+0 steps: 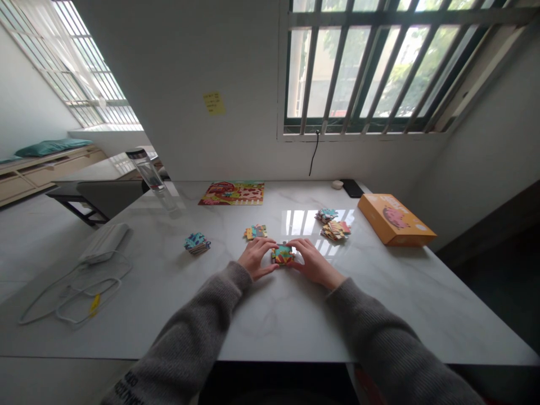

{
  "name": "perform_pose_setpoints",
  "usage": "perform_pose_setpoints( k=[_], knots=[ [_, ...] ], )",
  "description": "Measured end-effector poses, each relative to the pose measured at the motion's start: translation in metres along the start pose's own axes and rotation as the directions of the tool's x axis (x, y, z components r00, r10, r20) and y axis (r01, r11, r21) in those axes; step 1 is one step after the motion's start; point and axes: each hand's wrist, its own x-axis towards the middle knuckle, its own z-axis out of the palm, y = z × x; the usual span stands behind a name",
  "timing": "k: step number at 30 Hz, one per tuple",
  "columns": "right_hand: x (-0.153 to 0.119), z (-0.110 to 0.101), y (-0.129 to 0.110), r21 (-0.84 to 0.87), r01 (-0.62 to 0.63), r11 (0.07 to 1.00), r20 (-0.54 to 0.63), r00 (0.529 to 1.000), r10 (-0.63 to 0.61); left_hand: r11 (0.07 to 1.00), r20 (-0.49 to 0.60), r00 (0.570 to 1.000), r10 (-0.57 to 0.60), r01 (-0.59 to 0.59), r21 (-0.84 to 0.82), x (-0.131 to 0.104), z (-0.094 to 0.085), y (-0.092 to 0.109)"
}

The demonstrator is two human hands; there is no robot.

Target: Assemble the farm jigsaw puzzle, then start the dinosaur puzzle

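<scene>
A small stack of colourful jigsaw puzzle pieces (282,255) lies on the white marbled table between my two hands. My left hand (256,259) curves round its left side, thumb near the front edge and fingers at the back. From the other side my right hand (314,263) grips it in the same way. Just behind my left hand are more puzzle pieces (256,232), partly covered by the fingers. A stack of blue puzzle pieces (197,243) stands to the left. Off to the right sit a yellow-orange pile of pieces (336,230) and a bluish pile (326,215).
An orange box (395,219) stands at the right, near a black phone (351,188) and a small white case (337,184). Along the back lies a farm picture sheet (233,193). A clear bottle (147,170), a white power strip (105,243) and its cable occupy the left.
</scene>
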Motion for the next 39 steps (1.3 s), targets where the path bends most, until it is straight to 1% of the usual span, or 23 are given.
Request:
perform_pose_setpoints(
  k=[4, 10, 13, 16, 20, 25, 27, 29, 31, 35, 37, 39],
  knots=[
    [0.000, 0.000, 0.000, 0.001, -0.046, 0.999, 0.027, 0.999, 0.046, 1.000, -0.013, 1.000, 0.010, -0.010, -0.015, -0.001, 0.005, -0.004],
    [0.001, -0.003, -0.001, 0.135, -0.142, 0.981, 0.026, 0.990, 0.140, 1.000, -0.025, 0.999, 0.025, -0.025, -0.014, -0.001, 0.009, -0.004],
    [0.001, -0.006, -0.003, 0.169, -0.161, 0.972, 0.019, 0.987, 0.160, 1.000, -0.016, 1.000, 0.011, -0.011, -0.024, -0.001, 0.009, -0.003],
    [0.002, -0.008, -0.007, 0.177, -0.146, 0.973, -0.002, 0.989, 0.149, 1.000, -0.007, 1.000, 0.001, -0.002, -0.028, -0.001, 0.008, -0.002],
    [0.002, -0.009, -0.012, 0.205, -0.082, 0.975, -0.033, 0.995, 0.091, 0.999, -0.024, 1.000, 0.014, -0.015, -0.051, 0.001, 0.006, 0.001],
    [0.000, -0.009, -0.023, 0.258, 0.005, 0.966, -0.071, 0.997, 0.014, 0.994, -0.012, 1.000, 0.014, -0.015, -0.107, -0.004, -0.004, 0.007],
    [-0.001, -0.011, -0.026, 0.253, 0.014, 0.967, -0.079, 0.997, 0.006, 0.996, -0.007, 1.000, 0.002, -0.002, -0.085, -0.013, -0.010, 0.011],
    [-0.002, -0.012, -0.027, 0.220, 0.000, 0.975, -0.082, 0.996, 0.018, 0.999, 0.010, 1.000, -0.028, 0.028, -0.022, -0.028, -0.018, 0.015],
    [-0.003, -0.012, -0.025, 0.165, -0.017, 0.986, -0.085, 0.996, 0.032, 0.997, 0.049, 0.996, -0.069, 0.067, 0.036, -0.047, -0.026, 0.021],
    [-0.004, -0.007, -0.018, 0.082, -0.026, 0.996, -0.064, 0.997, 0.032, 0.982, 0.126, 0.976, -0.176, 0.165, 0.091, -0.086, -0.044, 0.035],
    [-0.005, -0.004, -0.016, 0.067, -0.022, 0.998, -0.046, 0.999, 0.026, 0.974, 0.142, 0.966, -0.214, 0.199, 0.112, -0.099, -0.051, 0.042],
    [-0.005, -0.003, -0.015, 0.056, -0.018, 0.998, -0.034, 0.999, 0.020, 0.962, 0.146, 0.956, -0.254, 0.234, 0.144, -0.107, -0.054, 0.048]
  ],
)
